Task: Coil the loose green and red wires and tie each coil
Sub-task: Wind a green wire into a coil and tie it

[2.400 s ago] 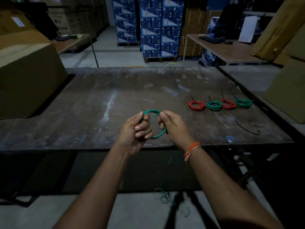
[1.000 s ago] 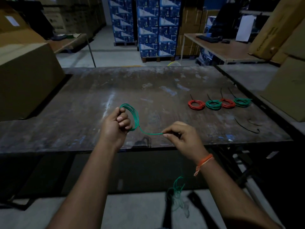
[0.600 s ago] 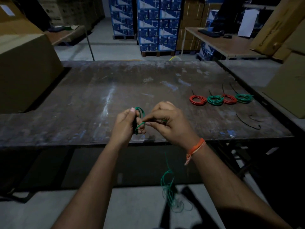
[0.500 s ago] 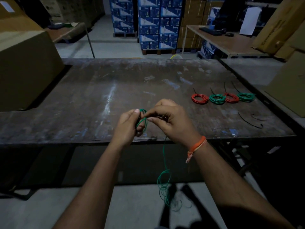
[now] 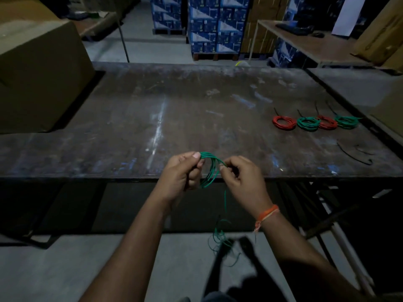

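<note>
Just below frame centre, the left hand (image 5: pixel 182 171) grips the green coil (image 5: pixel 210 170) while the right hand (image 5: pixel 241 175) pinches its loose tail (image 5: pixel 225 199), which hangs straight down toward the floor

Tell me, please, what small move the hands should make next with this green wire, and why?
Probably lay one more loop onto the green coil: the left hand grips the coil while the right hand pinches the wire beside it, and a loose green tail hangs below the table edge towards the floor. Tying with a black tie seems premature.
</note>
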Demonstrator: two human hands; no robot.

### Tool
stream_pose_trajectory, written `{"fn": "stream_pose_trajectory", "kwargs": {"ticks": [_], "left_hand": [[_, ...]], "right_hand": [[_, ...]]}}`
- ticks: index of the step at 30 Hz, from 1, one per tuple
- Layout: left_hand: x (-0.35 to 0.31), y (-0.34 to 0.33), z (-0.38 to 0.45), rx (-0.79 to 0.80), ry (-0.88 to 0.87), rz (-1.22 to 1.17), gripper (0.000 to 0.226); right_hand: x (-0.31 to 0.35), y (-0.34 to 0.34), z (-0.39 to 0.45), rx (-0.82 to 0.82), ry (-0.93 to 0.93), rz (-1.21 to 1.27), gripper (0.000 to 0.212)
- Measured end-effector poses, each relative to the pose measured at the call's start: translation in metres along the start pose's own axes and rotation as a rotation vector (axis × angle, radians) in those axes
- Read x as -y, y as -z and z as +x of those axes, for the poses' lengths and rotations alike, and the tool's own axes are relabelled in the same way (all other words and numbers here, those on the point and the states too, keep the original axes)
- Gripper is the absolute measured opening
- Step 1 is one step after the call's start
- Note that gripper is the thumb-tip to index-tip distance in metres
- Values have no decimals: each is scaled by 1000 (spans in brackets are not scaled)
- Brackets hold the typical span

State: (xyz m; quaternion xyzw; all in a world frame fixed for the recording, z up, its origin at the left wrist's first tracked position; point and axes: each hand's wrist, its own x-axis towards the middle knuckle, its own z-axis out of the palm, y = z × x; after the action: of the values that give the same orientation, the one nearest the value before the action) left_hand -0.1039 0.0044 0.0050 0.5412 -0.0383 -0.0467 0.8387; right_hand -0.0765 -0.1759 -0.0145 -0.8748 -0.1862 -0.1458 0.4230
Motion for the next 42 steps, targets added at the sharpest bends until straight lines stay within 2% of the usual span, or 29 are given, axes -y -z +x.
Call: {"fn": "stream_pose_trajectory", "kwargs": {"ticks": [4, 6, 11, 13, 16, 20, 22, 26, 28, 34, 39, 42], "left_hand": [[-7, 21, -6, -37, -27, -142, 25], [-13, 32, -7, -10, -30, -239, 28], [-30, 57, -6, 46, -30, -542, 33], [-33, 67, -6, 20, -54, -559, 36], [-32, 77, -6, -57, -69, -570, 40], [-33, 81, -2, -167, -117, -400, 35], [-39, 80, 4, -207, -153, -236, 34], [-60, 71, 29, -252, -227, -14, 35], [-76, 63, 46, -245, -268, 60, 36], [-116, 39, 109, -293, -358, 176, 36], [-126, 38, 176, -471, -400, 208, 39], [-115, 43, 220, -552, -360, 271, 40]], "right_hand": [[-16, -21, -14, -23, -132, 8, 16], [-26, -33, -21, 28, -181, -28, 20], [-71, -65, -44, 497, -336, -292, 44], [-84, -63, -47, 542, -413, -366, 48], [-82, -53, -42, 536, -430, -390, 48], [-36, -12, -6, 601, -450, -183, 41], [-2, 19, 25, 543, -387, -116, 33], [50, 78, 94, 243, -274, 141, 34], [67, 95, 132, 145, -237, 241, 31], [84, 109, 233, 71, -175, 388, 27], [68, 106, 307, -71, -61, 436, 29], [42, 88, 344, -57, -85, 469, 28]]}}
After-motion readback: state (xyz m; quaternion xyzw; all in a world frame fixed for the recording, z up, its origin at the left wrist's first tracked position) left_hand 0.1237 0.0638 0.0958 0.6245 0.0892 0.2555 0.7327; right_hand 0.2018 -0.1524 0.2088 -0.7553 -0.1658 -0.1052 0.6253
